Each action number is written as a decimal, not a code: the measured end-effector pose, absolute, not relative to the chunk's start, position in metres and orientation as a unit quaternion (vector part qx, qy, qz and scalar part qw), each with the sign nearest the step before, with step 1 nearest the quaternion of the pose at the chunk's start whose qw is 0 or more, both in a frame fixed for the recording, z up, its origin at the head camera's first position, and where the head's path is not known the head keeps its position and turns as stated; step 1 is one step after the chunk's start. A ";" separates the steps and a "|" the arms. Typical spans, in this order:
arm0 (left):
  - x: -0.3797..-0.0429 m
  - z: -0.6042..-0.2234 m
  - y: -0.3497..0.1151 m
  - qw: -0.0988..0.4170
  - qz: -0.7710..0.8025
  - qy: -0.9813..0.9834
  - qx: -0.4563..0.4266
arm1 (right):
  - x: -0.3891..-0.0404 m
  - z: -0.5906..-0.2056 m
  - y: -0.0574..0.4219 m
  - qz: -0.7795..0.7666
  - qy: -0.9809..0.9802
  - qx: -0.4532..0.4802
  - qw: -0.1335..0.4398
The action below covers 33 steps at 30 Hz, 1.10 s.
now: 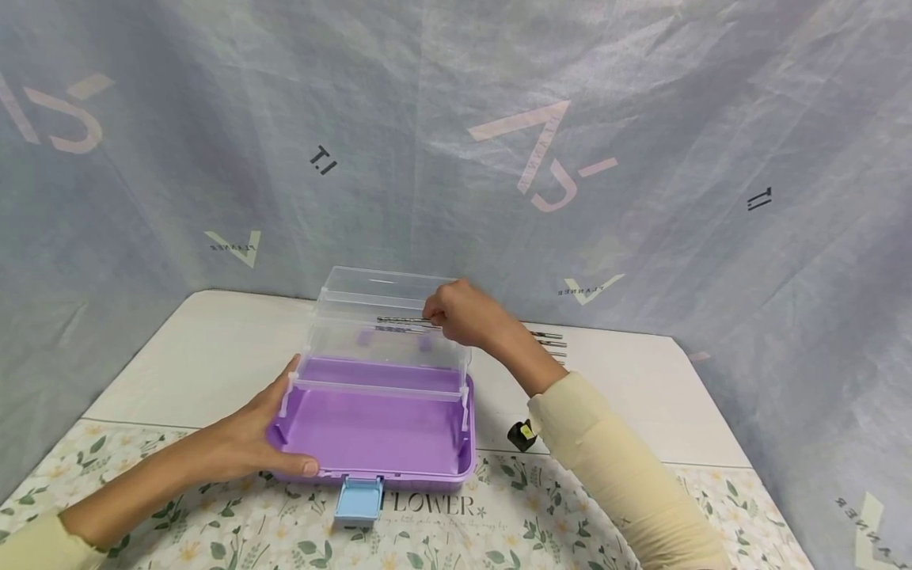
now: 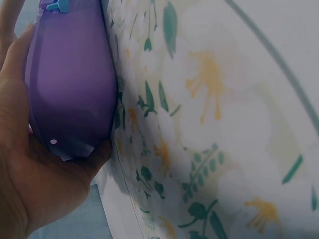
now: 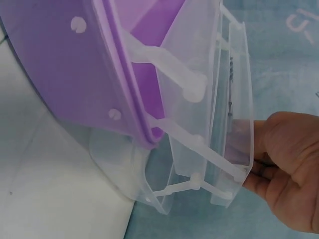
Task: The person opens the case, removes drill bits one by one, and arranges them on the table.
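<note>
A purple toolbox (image 1: 370,431) stands with its lid raised, its clear trays (image 1: 385,332) lifted on hinged arms above the bottom. My left hand (image 1: 249,439) grips the box's left end, the thumb along the front rim and the fingers behind. In the left wrist view that hand (image 2: 55,184) wraps the box's end wall (image 2: 75,84). Over the upper tray my right hand (image 1: 466,313) pinches a silver drill bit (image 1: 402,321) that points left. The right wrist view shows the right hand's fingertips (image 3: 244,149) inside the clear tray (image 3: 241,99), partly seen through its wall.
More drill bits (image 1: 550,343) lie on the white table right of the box, partly behind my right forearm. A small black and yellow object (image 1: 522,435) sits near the box's right side. A blue latch (image 1: 359,499) hangs at the front over the flowered cloth (image 1: 570,522).
</note>
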<state>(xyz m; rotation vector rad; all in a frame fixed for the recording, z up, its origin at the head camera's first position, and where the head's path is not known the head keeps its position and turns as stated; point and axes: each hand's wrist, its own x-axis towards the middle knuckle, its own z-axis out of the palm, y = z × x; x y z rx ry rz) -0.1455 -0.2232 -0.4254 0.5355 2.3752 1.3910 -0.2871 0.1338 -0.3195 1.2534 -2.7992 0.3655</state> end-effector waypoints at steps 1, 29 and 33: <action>-0.146 -0.426 -0.223 0.170 0.492 0.833 0.188 | -0.287 -0.320 0.134 0.120 -0.906 0.406 0.027; -0.146 -0.426 -0.224 0.178 0.527 0.807 0.199 | -0.279 -0.313 0.183 0.213 -0.910 0.347 0.074; -0.146 -0.426 -0.224 0.174 0.518 0.814 0.198 | -0.279 -0.313 0.193 0.213 -0.912 0.341 0.080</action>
